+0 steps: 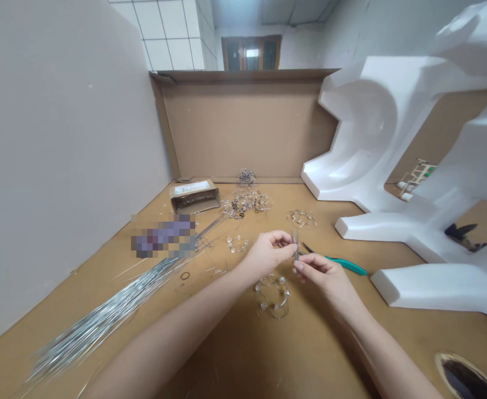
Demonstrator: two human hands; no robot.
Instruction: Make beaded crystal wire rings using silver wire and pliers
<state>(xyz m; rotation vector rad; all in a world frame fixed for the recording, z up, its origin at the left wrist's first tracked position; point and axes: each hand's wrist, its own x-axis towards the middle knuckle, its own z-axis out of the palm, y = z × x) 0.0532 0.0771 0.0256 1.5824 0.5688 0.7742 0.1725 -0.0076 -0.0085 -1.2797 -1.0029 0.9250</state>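
My left hand (268,252) and my right hand (324,271) meet over the middle of the brown table (235,354). Both pinch a short thin piece of silver wire (295,244) that stands upright between the fingertips. Just below the hands lies a wire ring strung with clear beads (273,295). A pair of pliers with teal handles (345,264) lies on the table right behind my right hand.
A long bundle of silver wires (102,318) lies at the left. Several finished bead rings (245,202) and a small cardboard box (194,195) sit farther back. White foam packing blocks (393,166) stand at the right. A cardboard wall (243,127) closes the back.
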